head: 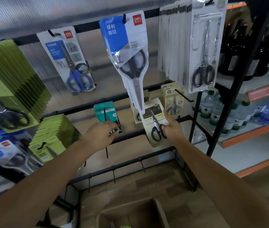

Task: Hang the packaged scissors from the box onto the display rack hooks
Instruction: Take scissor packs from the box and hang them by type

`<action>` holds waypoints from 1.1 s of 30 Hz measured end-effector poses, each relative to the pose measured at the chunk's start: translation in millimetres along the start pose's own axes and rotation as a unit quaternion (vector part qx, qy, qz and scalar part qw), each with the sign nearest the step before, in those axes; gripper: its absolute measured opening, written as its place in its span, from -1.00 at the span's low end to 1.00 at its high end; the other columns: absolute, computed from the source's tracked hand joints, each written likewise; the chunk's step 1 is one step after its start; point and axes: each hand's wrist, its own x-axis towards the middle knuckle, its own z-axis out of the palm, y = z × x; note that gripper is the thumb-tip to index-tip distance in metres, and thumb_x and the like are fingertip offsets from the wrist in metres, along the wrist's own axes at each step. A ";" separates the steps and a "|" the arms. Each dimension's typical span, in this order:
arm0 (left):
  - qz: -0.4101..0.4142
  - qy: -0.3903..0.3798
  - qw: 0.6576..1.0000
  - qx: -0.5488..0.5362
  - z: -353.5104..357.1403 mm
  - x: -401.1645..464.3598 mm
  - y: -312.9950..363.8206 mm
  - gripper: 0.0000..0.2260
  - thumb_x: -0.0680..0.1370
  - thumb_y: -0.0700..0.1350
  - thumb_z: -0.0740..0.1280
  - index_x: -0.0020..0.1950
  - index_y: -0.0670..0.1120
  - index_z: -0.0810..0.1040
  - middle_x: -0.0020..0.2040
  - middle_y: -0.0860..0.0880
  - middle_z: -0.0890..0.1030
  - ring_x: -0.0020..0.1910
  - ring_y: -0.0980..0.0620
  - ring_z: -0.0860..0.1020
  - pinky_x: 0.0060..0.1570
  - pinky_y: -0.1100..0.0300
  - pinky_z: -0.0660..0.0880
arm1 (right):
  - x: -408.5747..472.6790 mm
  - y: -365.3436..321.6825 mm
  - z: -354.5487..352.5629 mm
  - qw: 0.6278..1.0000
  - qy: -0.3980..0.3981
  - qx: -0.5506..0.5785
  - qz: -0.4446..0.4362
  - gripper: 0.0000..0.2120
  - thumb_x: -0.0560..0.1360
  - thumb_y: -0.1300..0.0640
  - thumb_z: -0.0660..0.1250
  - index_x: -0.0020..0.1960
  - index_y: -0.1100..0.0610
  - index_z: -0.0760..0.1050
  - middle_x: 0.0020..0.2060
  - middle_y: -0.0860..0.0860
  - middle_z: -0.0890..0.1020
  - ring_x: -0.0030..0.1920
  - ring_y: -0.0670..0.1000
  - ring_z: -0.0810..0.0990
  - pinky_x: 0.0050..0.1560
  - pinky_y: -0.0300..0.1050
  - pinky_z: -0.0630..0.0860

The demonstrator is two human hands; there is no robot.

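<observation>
My right hand [171,127] grips a beige-carded pack of black-handled scissors [155,119] by its right edge, held up against the middle row of the black display rack [127,135]. My left hand [102,132] pinches the bottom of a stack of teal scissor packs [105,112] that hangs on a hook of the same row. The cardboard box [147,213] stands open on the floor below, with a few items showing at the frame's lower edge.
Blue-and-white scissor packs [127,51] hang just above the held pack. Green packs [54,132] fill hooks on the left, white packs [203,46] the upper right. Several bare hooks [114,175] jut from the lowest bar. A shelf with water bottles [213,109] stands to the right.
</observation>
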 end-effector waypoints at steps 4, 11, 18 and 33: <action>0.007 0.001 1.000 0.004 -1.9 0.6 1.4 -0.75 0.60 -0.05 0.21 0.24 -0.07 0.51 0.20 -0.06 0.56 0.12 -0.01 0.52 0.03 0.13 0.47 | 0.1 -6.1 3.0 1.000 -0.003 -0.001 -0.013 -0.36 0.53 0.36 0.15 0.45 -0.19 0.19 0.29 -0.05 0.44 -0.08 -0.12 0.50 -0.08 -0.26 0.44; 0.012 -0.002 1.000 -0.007 -4.4 -2.7 4.3 -0.76 0.60 -0.06 0.21 0.23 -0.09 0.51 0.17 -0.07 0.57 0.10 -0.01 0.52 0.05 0.12 0.48 | 11.9 -21.3 20.4 0.995 -0.001 -0.103 -0.016 -0.34 0.53 0.34 0.19 0.51 -0.09 0.06 0.44 0.05 0.29 0.02 0.00 0.54 -0.24 -0.35 0.47; 0.025 -0.001 0.999 -0.019 -9.4 -3.5 7.7 -0.76 0.60 -0.06 0.22 0.24 -0.07 0.51 0.17 -0.05 0.57 0.09 0.00 0.52 0.02 0.14 0.49 | 33.1 -54.2 31.9 0.960 -0.001 -0.279 -0.013 -0.27 0.54 0.32 0.15 0.52 -0.13 -0.11 0.19 0.20 0.51 0.03 0.12 0.55 0.04 -0.04 0.54; -0.057 -0.030 0.973 -0.222 80.6 -58.0 -21.4 -0.80 0.57 -0.16 0.29 0.17 -0.14 0.57 0.04 -0.08 0.63 -0.06 -0.04 0.58 -0.08 0.26 0.40 | -27.3 -14.7 64.0 0.921 -0.115 -0.369 -0.039 -0.62 0.58 0.17 0.16 0.39 0.21 0.33 0.33 0.17 0.39 0.29 0.16 0.38 0.19 -0.07 0.36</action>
